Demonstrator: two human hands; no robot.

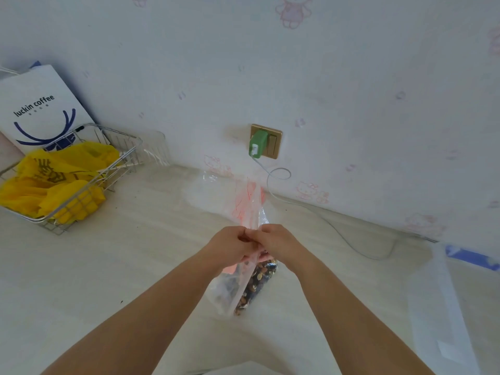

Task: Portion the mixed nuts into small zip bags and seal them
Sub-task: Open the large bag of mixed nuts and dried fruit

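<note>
A clear plastic bag of mixed nuts (253,288) lies mid-table, its neck gathered upward between my hands. My left hand (230,246) and right hand (278,244) meet knuckle to knuckle, fingers of both curled tight around the bunched plastic above the nuts. Toward the table's (108,266) far left corner, a wire basket (89,180) holds a yellow bag (54,185); behind it leans a white paper bag (40,109). A green charger (257,143) sits in the wall socket beyond.
</note>
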